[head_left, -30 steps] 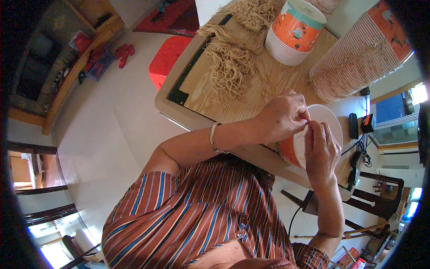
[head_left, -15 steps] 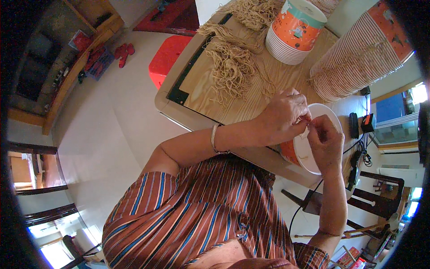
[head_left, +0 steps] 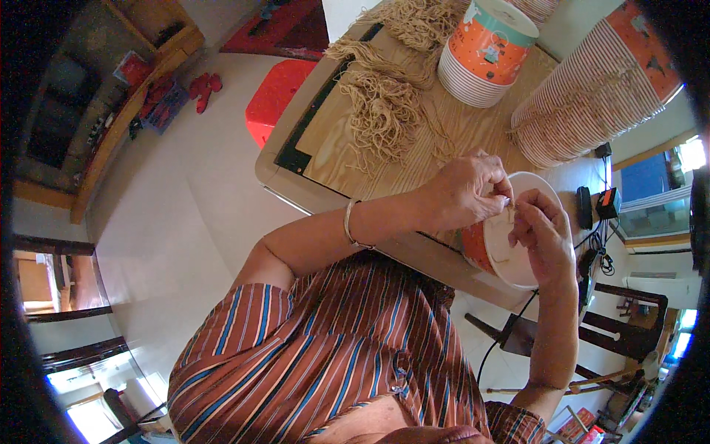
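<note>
Over the mouth of an orange paper tub with a white inside, my two hands are close together. My left hand, with a bangle on its wrist, pinches a bit of thin tan string between thumb and forefinger. Right beside it, my right hand has its fingers curled, its fingertips at the same string; the exact grip is small to see. Another short piece of string lies against the tub's inner wall. Beyond my left hand, a tangled pile of tan string spreads over the wooden table.
A short upside-down stack of orange and green paper tubs stands at the back. To its right leans a long nested stack with string draped across it. Black adapters and cables lie along the right edge. A red stool stands left of the table.
My hands have drawn slightly apart. The right hand's fingers have loosened and shifted a little to the right, and string shows between the fingertips.
</note>
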{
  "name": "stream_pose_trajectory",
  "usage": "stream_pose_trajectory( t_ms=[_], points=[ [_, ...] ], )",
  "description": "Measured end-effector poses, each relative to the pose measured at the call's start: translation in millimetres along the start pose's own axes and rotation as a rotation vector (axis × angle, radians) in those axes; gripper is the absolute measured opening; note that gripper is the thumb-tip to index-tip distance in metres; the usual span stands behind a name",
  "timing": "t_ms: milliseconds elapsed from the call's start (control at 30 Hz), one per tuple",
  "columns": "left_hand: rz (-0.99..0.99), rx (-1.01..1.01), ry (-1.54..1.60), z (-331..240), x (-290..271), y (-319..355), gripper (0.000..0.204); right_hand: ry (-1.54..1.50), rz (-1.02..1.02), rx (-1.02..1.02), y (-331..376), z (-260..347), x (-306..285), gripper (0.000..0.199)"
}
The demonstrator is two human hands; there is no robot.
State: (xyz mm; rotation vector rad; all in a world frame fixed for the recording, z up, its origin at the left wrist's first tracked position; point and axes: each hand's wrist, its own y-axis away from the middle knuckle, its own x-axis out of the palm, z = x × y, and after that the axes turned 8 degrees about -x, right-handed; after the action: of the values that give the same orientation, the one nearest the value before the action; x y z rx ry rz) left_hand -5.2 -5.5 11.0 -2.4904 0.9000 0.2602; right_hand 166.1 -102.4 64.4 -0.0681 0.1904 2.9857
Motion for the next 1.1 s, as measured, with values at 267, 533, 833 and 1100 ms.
stream_pose_trajectory(
  t_ms=[267, 533, 833, 1100],
  points=[
    [-0.004, -0.086, 0.092, 6, 4, -1, 0.013, 0.365, -0.12, -0.372, 10, -14, 10, 0.016],
    [0.025, -0.138, 0.116, 2, 0, -2, 0.016, 0.816, -0.168, -0.595, 11, -9, 26, 0.015],
    [-0.015, 0.076, -0.124, 0, -1, -1, 0.016, 0.868, -0.166, -0.627, 12, -8, 22, 0.002],
    [-0.039, 0.086, -0.132, 7, 2, -1, 0.012, 0.623, -0.155, -0.253, 6, -5, 16, 0.013]
  ],
)
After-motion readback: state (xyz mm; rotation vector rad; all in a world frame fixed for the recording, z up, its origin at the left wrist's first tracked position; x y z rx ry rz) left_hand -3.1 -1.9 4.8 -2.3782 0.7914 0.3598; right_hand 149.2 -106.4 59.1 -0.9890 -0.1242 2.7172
